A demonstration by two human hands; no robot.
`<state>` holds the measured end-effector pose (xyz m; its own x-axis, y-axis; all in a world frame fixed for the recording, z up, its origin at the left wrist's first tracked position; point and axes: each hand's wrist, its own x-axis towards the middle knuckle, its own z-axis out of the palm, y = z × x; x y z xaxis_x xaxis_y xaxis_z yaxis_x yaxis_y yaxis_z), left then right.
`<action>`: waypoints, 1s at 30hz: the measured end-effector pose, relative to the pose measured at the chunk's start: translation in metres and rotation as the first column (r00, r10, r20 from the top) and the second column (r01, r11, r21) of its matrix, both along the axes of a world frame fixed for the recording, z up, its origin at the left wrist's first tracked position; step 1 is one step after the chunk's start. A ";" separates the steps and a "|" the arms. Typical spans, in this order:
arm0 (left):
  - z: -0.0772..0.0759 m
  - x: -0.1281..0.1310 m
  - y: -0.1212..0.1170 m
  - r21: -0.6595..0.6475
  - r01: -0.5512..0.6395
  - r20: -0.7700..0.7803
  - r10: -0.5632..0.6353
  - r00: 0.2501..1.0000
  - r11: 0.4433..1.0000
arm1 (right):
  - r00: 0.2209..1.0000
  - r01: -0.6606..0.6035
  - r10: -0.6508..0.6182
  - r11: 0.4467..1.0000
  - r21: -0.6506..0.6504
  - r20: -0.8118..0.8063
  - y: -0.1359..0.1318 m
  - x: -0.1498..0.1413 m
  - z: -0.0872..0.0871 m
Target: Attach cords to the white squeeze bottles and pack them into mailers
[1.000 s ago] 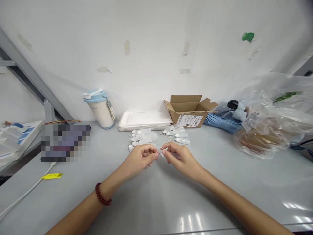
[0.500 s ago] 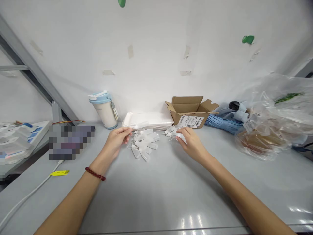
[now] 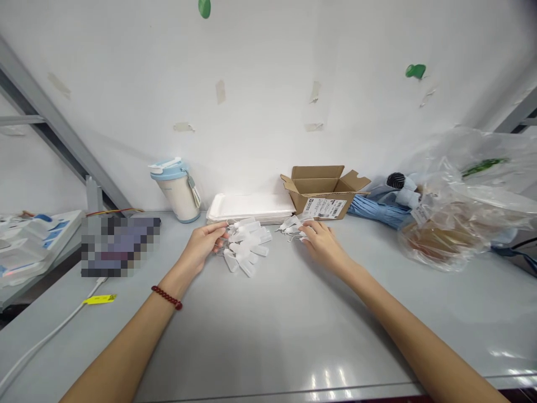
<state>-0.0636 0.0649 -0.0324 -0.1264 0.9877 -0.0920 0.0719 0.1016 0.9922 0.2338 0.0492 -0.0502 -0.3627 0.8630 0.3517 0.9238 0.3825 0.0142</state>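
My left hand [image 3: 205, 243], wearing a dark red beaded bracelet [image 3: 166, 298], is closed in a pinch at the left edge of a fanned pile of small translucent white plastic pieces [image 3: 249, 246] with thin loops. Its thumb and forefinger grip the loop end of one piece at the top of the pile. To the right, my right hand [image 3: 325, 243] has its fingers curled down onto a smaller cluster of similar white pieces [image 3: 289, 225]. Its fingertips partly cover that cluster, so I cannot tell how many it grips.
A stack of white trays or envelopes [image 3: 251, 206] lies against the wall behind. An open cardboard box [image 3: 323, 196] stands beside it. A cream-and-blue cup [image 3: 178, 193] is at left, near a blurred device [image 3: 121, 246] and white cable [image 3: 54, 330]. Blue cords [image 3: 377, 211] and clear plastic bags [image 3: 457, 235] lie right.
The piece in my left hand has come down from just above the pile onto its top. My right hand stays at the small cluster, fingers slightly more curled. The view has shifted a little.
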 end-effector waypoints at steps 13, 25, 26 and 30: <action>0.012 0.010 -0.009 0.091 -0.095 -0.066 0.101 0.993 0.991 | 0.998 -0.058 0.059 0.997 0.047 -0.007 0.000 -0.003 0.002; 0.008 0.013 -0.010 0.173 -0.096 -0.101 0.114 0.988 0.980 | 0.987 -0.132 0.123 0.988 0.078 0.106 0.011 -0.019 -0.001; 0.007 0.013 -0.010 0.169 -0.092 -0.098 0.110 0.989 0.981 | 0.984 -0.148 0.140 0.987 0.063 0.113 0.012 -0.021 0.000; 0.006 0.017 -0.012 0.197 -0.088 -0.092 0.108 0.990 0.976 | 0.977 -0.177 0.174 0.984 0.011 0.125 0.012 -0.025 -0.001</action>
